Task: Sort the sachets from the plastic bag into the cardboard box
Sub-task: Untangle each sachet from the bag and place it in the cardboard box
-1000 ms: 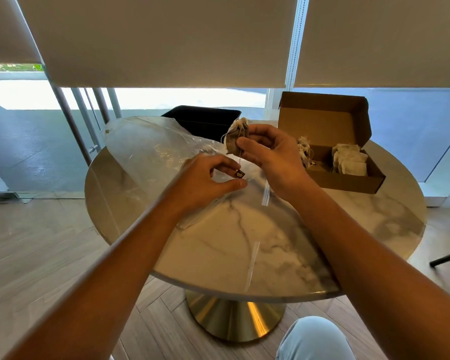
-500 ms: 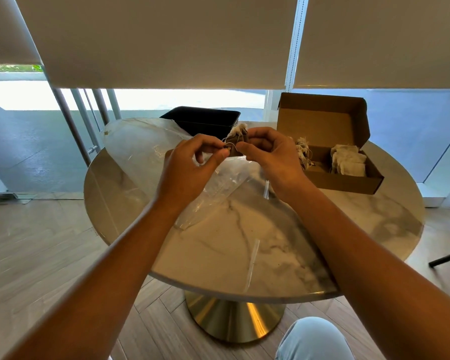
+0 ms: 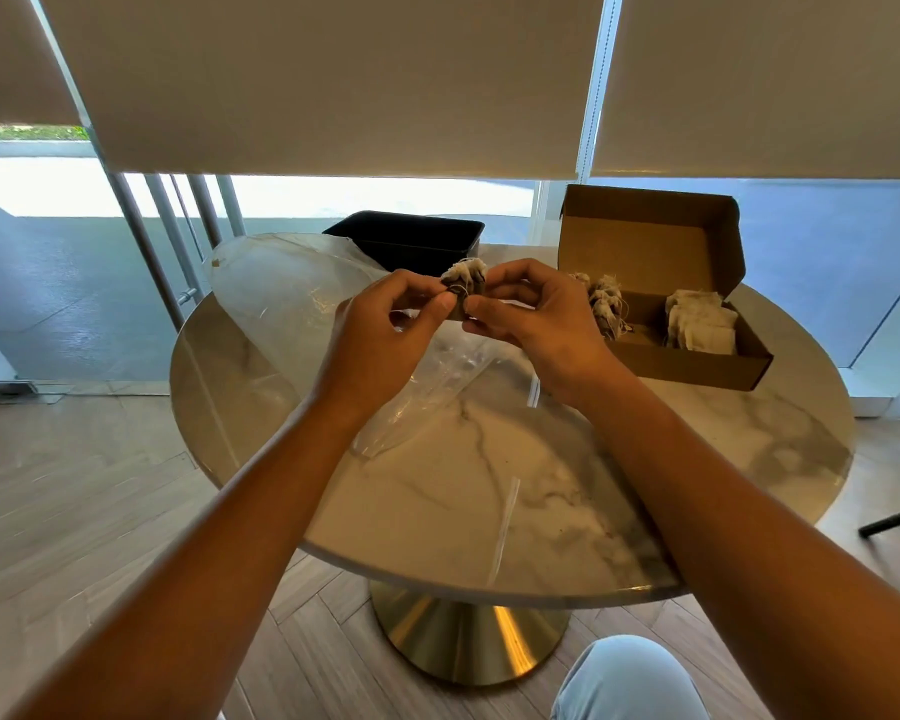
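sachet (image 3: pixel 464 287) pinched between left hand (image 3: pixel 385 330) and right hand (image 3: pixel 533 317)

On my feed both forearms (image 3: pixel 219 553) are bare with no sleeves, the hands wear no gloves, rings or watch, and a knee (image 3: pixel 630 678) in light blue denim shows.

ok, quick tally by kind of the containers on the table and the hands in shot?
cardboard box: 1
black tray: 1
clear plastic bag: 1
hands: 2, left hand and right hand, both pinching one sachet
Total: 5
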Motion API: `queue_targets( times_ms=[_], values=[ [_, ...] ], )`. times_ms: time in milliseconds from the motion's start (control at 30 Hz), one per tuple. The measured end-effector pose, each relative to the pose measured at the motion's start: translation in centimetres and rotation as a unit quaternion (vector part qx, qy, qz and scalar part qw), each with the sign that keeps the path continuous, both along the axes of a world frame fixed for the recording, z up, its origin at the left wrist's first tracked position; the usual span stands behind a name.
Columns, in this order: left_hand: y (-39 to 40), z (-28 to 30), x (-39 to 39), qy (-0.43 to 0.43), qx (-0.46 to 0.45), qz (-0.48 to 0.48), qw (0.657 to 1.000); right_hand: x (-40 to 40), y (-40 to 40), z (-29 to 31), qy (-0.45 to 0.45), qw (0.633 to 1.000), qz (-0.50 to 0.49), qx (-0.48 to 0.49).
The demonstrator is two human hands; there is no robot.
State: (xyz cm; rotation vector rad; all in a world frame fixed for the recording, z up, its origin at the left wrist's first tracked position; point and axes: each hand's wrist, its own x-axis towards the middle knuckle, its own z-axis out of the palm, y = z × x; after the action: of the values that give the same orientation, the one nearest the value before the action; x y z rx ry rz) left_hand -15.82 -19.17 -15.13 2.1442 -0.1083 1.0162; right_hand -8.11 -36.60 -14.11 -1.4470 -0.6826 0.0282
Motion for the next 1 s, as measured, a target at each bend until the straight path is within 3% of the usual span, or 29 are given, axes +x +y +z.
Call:
queue_targets(
  times_ms=[533, 1000],
  values=[
    [-0.4, 0.7, -0.38, -0.002, -0.089, -0.008, 0.996, 0.32, 0.04, -0.09, 0.022, 0.999, 0.028, 0.022],
    [-0.76, 0.43, -0.53, -0.007, 0.011, -0.037, 0.999, 0.55, -0.82, -0.16, -0.029, 0.998, -0.012, -0.051]
  ],
)
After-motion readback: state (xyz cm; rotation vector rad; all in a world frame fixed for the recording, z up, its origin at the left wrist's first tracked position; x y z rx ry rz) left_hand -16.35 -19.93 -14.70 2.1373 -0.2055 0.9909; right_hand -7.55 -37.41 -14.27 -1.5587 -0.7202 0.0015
